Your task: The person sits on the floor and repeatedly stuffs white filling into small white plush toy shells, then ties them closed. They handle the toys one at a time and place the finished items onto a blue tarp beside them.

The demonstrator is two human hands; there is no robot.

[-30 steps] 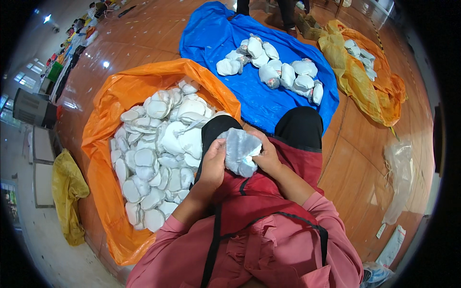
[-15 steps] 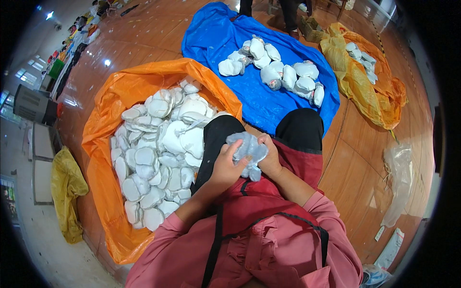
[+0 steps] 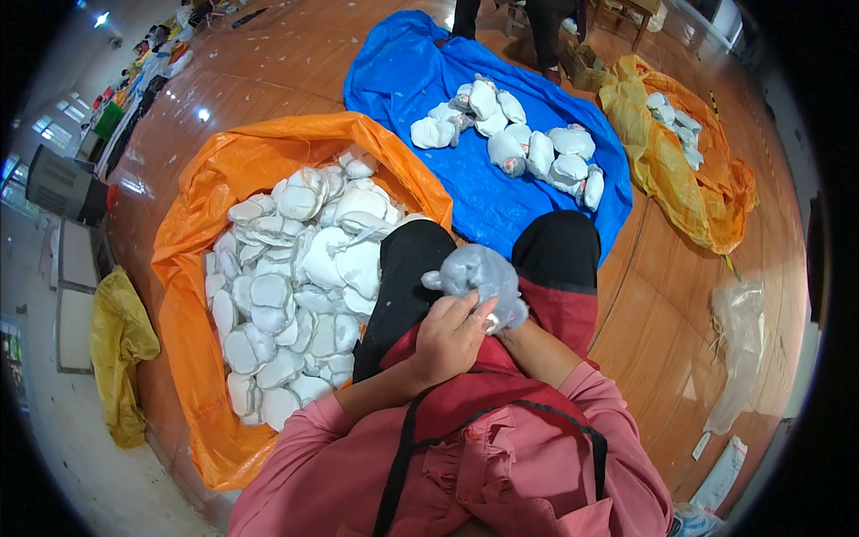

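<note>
A soft grey plush piece [image 3: 479, 271], rounded like a small toy's head with little stubs at its sides, is held between my knees, above my lap. My left hand [image 3: 449, 334] is closed at its near edge, with thumb and fingers pinching the fabric. From the right, my right forearm [image 3: 537, 347] runs up to the plush. That hand's fingers are hidden behind or inside the piece, which rests on it; I cannot tell which.
Left of my legs lies an open orange sack [image 3: 192, 331] heaped with flat white padded pieces [image 3: 268, 304]. Ahead, a blue sheet [image 3: 394, 67] carries stuffed white bundles [image 3: 528, 148]. Another orange-yellow sack [image 3: 667, 197] lies far right. A person's legs [image 3: 543, 36] stand beyond the sheet.
The crumpled grey plush has become rounder and fuller. My right hand has gone out of sight behind or inside it, and my left hand has moved to its near edge.
</note>
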